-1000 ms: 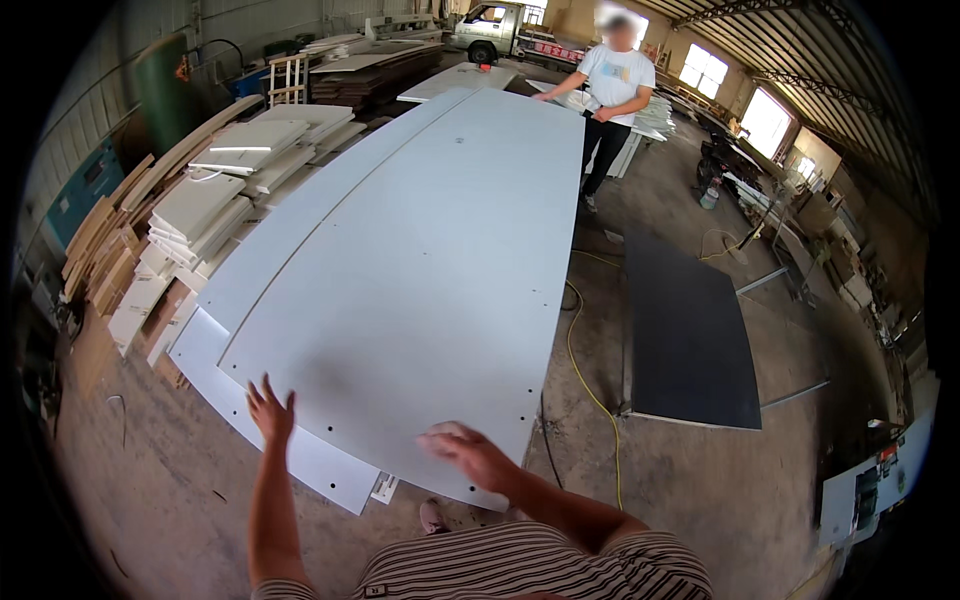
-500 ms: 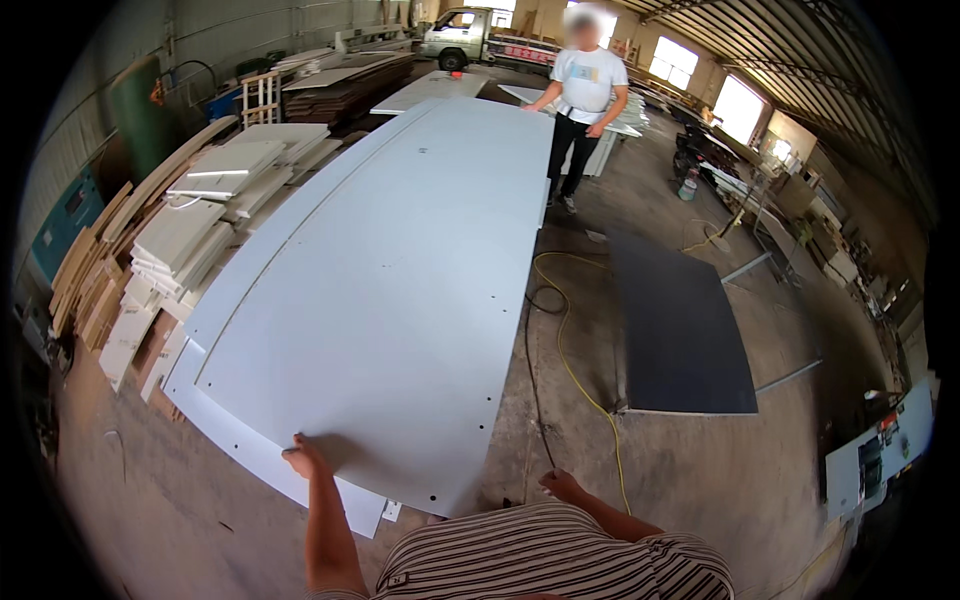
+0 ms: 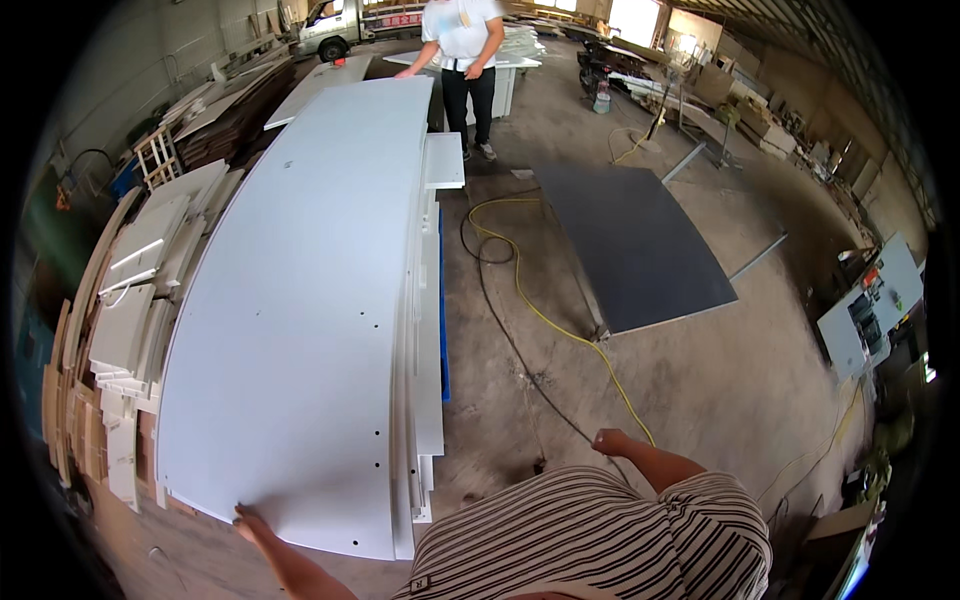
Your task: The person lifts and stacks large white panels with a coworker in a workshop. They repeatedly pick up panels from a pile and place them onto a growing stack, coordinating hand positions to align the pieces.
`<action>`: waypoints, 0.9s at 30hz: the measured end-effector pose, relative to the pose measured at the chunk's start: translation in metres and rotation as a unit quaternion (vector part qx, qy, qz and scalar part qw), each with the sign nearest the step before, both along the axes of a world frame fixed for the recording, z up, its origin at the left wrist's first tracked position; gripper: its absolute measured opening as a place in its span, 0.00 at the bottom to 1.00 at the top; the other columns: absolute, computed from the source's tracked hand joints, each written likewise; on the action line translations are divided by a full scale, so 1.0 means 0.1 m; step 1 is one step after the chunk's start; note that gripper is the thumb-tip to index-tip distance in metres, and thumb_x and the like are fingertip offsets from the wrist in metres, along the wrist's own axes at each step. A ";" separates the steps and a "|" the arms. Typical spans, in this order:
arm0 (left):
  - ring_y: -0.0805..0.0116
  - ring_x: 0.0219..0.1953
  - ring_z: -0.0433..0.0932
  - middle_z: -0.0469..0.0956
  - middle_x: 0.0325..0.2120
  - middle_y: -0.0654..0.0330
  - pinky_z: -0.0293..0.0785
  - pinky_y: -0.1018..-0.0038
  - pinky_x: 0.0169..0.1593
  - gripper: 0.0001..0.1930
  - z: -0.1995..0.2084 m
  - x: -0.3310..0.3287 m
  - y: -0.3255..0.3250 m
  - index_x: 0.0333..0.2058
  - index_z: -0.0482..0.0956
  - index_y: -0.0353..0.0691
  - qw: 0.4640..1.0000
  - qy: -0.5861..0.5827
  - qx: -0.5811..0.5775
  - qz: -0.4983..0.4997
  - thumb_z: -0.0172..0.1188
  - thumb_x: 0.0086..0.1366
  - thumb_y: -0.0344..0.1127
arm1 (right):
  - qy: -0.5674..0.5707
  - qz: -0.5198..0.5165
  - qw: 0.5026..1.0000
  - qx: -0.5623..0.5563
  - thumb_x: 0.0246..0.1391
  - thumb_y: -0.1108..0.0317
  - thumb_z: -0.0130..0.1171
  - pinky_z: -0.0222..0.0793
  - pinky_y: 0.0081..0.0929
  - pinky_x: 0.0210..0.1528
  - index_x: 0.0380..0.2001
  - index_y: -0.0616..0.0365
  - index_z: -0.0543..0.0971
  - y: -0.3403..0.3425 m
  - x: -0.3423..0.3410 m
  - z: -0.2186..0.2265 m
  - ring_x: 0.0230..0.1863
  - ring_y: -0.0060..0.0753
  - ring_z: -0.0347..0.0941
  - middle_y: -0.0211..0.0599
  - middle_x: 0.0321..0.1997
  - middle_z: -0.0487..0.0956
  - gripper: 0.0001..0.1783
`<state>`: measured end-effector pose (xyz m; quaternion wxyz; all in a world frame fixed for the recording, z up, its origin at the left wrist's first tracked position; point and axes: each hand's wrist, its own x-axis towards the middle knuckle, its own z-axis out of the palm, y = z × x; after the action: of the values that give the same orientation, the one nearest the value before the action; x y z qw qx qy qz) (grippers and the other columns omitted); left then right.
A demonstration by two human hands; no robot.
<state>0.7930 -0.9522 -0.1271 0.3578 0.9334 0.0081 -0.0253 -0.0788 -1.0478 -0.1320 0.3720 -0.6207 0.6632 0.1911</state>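
A large white panel (image 3: 290, 300) with small dark holes lies on top of a stack of similar boards (image 3: 428, 400). My left hand (image 3: 250, 522) grips its near edge, close to the near left corner, fingers on top. My right hand (image 3: 612, 441) hangs beside my body over the floor, its fingers curled closed. A dark hose (image 3: 545, 395) runs up to that hand in the picture; whether the fingers hold it or anything else is hidden. At the panel's far end a co-worker (image 3: 465, 60) in a white shirt rests a hand on its edge.
Right of the stack, a dark grey board (image 3: 640, 250) lies on a low metal frame. A yellow hose (image 3: 560, 325) winds across the concrete floor (image 3: 700, 390). White offcuts (image 3: 150, 300) and wood strips are piled on the left. A truck (image 3: 330, 30) stands at the back.
The top panel has shifted left across the stack, uncovering board edges on its right side. My left hand moved with its near edge. The view has turned right.
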 end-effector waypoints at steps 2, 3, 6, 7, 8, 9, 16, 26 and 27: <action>0.52 0.36 0.74 0.74 0.37 0.44 0.71 0.61 0.40 0.29 0.06 -0.13 0.04 0.40 0.72 0.30 0.997 0.036 -0.061 0.007 0.50 0.58 0.57 | -0.041 -0.005 0.996 -0.081 0.45 0.50 0.51 0.67 0.37 0.37 0.28 0.60 0.75 0.09 0.11 -0.18 0.32 0.45 0.73 0.45 0.27 0.77 0.21; 0.53 0.36 0.74 0.74 0.37 0.44 0.71 0.61 0.40 0.30 0.12 -0.22 0.08 0.41 0.71 0.30 0.994 0.052 -0.092 0.014 0.49 0.58 0.57 | -0.063 -0.005 0.990 -0.123 0.44 0.49 0.51 0.68 0.36 0.36 0.25 0.58 0.76 0.12 0.20 -0.25 0.29 0.42 0.74 0.41 0.23 0.77 0.21; 0.55 0.37 0.74 0.73 0.39 0.45 0.72 0.63 0.39 0.32 0.11 -0.22 0.24 0.39 0.73 0.26 0.981 0.108 -0.146 0.064 0.52 0.56 0.57 | -0.098 0.032 0.991 -0.090 0.46 0.50 0.51 0.67 0.37 0.39 0.31 0.59 0.74 -0.01 0.70 -0.03 0.35 0.47 0.73 0.46 0.29 0.77 0.21; 0.56 0.38 0.74 0.73 0.40 0.45 0.72 0.63 0.39 0.33 0.05 -0.22 0.29 0.38 0.73 0.25 0.974 0.129 -0.160 0.092 0.53 0.55 0.58 | -0.112 0.030 0.990 -0.083 0.46 0.51 0.52 0.66 0.38 0.40 0.33 0.59 0.73 -0.07 0.85 0.08 0.37 0.50 0.72 0.49 0.33 0.76 0.21; 0.56 0.38 0.74 0.73 0.40 0.46 0.72 0.64 0.39 0.33 0.05 -0.29 0.32 0.37 0.74 0.25 0.955 0.140 -0.229 0.124 0.55 0.53 0.58 | -0.128 0.028 0.988 -0.082 0.46 0.52 0.52 0.66 0.39 0.41 0.36 0.60 0.73 -0.08 0.93 0.14 0.40 0.52 0.71 0.51 0.36 0.76 0.21; 0.56 0.38 0.74 0.73 0.40 0.46 0.73 0.64 0.39 0.33 0.12 -0.37 0.33 0.36 0.74 0.25 0.958 0.135 -0.211 0.137 0.55 0.53 0.58 | -0.146 0.011 0.986 -0.083 0.46 0.53 0.52 0.66 0.39 0.42 0.36 0.59 0.72 -0.08 0.95 0.14 0.40 0.52 0.71 0.51 0.36 0.76 0.21; 0.60 0.40 0.74 0.73 0.40 0.49 0.72 0.65 0.40 0.26 0.40 -0.98 0.17 0.36 0.75 0.27 0.926 0.154 -0.269 0.217 0.59 0.53 0.50 | -0.099 -0.021 0.991 -0.082 0.44 0.51 0.53 0.65 0.40 0.42 0.33 0.59 0.74 0.06 0.61 -0.13 0.40 0.52 0.71 0.50 0.36 0.76 0.22; 0.61 0.39 0.74 0.73 0.41 0.53 0.72 0.67 0.42 0.24 -0.21 -0.47 0.89 0.41 0.74 0.33 0.978 0.117 -0.169 -0.036 0.52 0.58 0.51 | -0.092 -0.107 0.985 -0.103 0.44 0.51 0.54 0.68 0.36 0.38 0.29 0.59 0.75 0.13 -0.03 -0.40 0.33 0.45 0.74 0.44 0.27 0.78 0.20; 0.61 0.39 0.74 0.74 0.41 0.54 0.72 0.67 0.42 0.24 -0.16 -0.50 0.93 0.41 0.74 0.34 0.979 0.128 -0.159 -0.026 0.52 0.58 0.51 | -0.098 -0.108 0.984 -0.102 0.44 0.51 0.54 0.68 0.35 0.37 0.29 0.59 0.75 0.11 -0.04 -0.39 0.32 0.43 0.75 0.44 0.26 0.78 0.20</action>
<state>0.7425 -0.8596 -0.1434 0.4967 0.8536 0.0250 -0.1548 -0.0825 -1.0367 -0.1711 0.3885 -0.5959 0.7026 0.0190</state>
